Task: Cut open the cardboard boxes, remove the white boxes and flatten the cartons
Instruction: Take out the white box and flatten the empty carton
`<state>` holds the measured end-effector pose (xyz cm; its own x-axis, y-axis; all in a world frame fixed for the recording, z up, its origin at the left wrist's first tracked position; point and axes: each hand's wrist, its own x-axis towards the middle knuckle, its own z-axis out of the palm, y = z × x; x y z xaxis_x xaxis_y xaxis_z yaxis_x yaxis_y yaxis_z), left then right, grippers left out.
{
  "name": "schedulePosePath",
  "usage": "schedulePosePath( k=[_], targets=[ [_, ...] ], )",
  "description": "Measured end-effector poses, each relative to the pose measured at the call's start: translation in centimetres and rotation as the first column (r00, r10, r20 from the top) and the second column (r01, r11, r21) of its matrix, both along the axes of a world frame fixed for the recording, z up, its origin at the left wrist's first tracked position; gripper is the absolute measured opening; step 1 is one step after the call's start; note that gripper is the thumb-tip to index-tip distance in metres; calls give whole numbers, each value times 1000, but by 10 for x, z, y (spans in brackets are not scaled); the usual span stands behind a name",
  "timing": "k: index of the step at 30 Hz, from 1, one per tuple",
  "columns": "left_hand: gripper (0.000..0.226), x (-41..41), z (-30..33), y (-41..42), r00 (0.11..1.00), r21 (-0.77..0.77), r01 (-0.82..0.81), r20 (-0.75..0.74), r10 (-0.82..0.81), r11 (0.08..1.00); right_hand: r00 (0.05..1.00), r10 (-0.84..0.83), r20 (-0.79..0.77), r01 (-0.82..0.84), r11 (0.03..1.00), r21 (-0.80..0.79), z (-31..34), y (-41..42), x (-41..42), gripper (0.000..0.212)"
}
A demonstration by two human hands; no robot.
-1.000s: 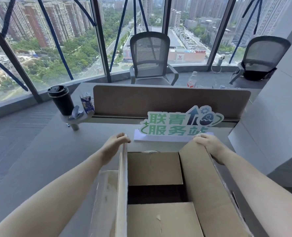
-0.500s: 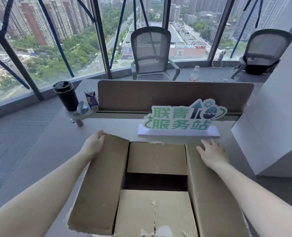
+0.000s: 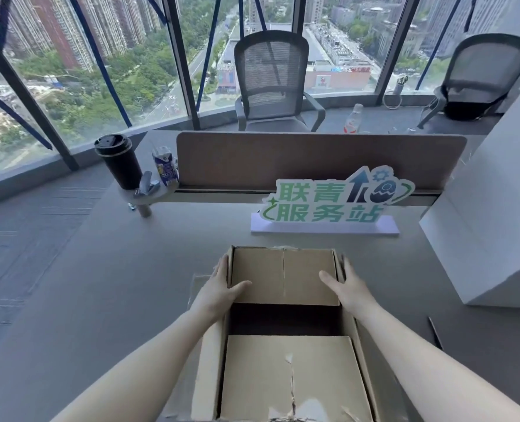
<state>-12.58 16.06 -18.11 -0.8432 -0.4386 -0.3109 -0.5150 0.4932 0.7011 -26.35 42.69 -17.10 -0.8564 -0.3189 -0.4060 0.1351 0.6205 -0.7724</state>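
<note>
The cardboard box [image 3: 286, 330] sits on the desk [image 3: 100, 284], just before the sign [image 3: 328, 202]; behind the sign stands the divider panel [image 3: 313, 159]; left of the panel stand a tumbler [image 3: 118, 161] and a drink carton [image 3: 164, 166]; right of the box, a large white box [image 3: 490, 233].
</note>
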Motion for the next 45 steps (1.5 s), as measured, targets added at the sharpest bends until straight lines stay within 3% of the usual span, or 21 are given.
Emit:
schedulePosePath(
  k=[2, 4, 6, 8, 10, 12, 14, 16, 18, 20, 21, 23, 26, 28, 30, 32, 35, 37, 41, 45],
  targets=[
    [116, 0, 6, -6, 998, -8, 51, 42, -50, 999, 996, 83, -31, -81, 995, 63, 1, 2, -3, 106],
    [131, -3, 16, -8, 978, -202, 180, 138, -154, 963, 957, 247, -153, -200, 941, 273, 4, 0, -2, 117],
    [133, -9, 23, -4, 937, -427, 328, 260, -233, 843, 839, 470, -274, -262, 791, 552, 7, -4, 3, 124],
    [130, -17, 26, 2, 896, -566, 433, 357, -265, 702, 711, 646, -278, -287, 627, 725, 10, -10, 7, 127],
    [126, -22, 24, 6, 864, -582, 492, 421, -277, 648, 665, 711, -226, -301, 533, 791, 12, -12, 7, 126],
    [119, -23, 23, 7, 842, -560, 525, 454, -292, 642, 664, 721, -199, -307, 505, 807, 15, -13, 7, 116],
    [110, -20, 29, 6, 831, -530, 544, 446, -332, 650, 657, 709, -256, -312, 565, 764, 20, -7, 9, 100],
    [94, -13, 40, 1, 857, -505, 513, 352, -378, 694, 649, 640, -412, -289, 708, 644, 25, 2, 11, 80],
    [75, -9, 53, -7, 932, -470, 355, 110, -345, 808, 650, 442, -618, -209, 886, 414, 31, 9, 8, 56],
    [54, -12, 63, -14, 980, -267, 96, -141, -137, 959, 661, 150, -735, -73, 988, 136, 42, 5, 1, 34],
    [41, -18, 67, -15, 975, -105, -25, -224, 1, 994, 685, 5, -729, 4, 1000, 10, 50, -2, -4, 29],
    [24, -35, 73, -15, 918, 149, -210, -311, 247, 966, 775, -235, -587, 161, 971, -177, 64, -20, -16, 29],
    [20, -59, 78, -9, 821, 218, -367, -380, 425, 904, 871, -371, -322, 247, 898, -365, 74, -47, -30, 43],
    [18, -68, 75, -2, 824, 192, -360, -394, 407, 913, 892, -259, -372, 147, 941, -304, 70, -58, -32, 60],
    [16, -73, 66, 1, 885, 25, -286, -376, 274, 958, 901, -99, -422, 21, 982, -187, 59, -64, -33, 73],
    [24, -74, 52, 1, 960, -170, -126, -268, 77, 977, 894, 70, -442, -81, 997, -7, 46, -62, -37, 78],
    [34, -75, 36, -2, 992, -337, 85, -55, -110, 938, 839, 370, -400, -231, 907, 352, 28, -54, -43, 60],
    [33, -76, 29, -2, 988, -423, 140, 3, -154, 895, 793, 485, -369, -268, 822, 503, 20, -51, -45, 55],
    [31, -81, 18, -6, 986, -523, 121, -32, -162, 844, 739, 549, -391, -268, 772, 577, 12, -53, -50, 50],
    [27, -84, 11, -7, 985, -556, 74, -87, -146, 828, 744, 442, -502, -181, 856, 485, 2, -55, -55, 30]
  ],
)
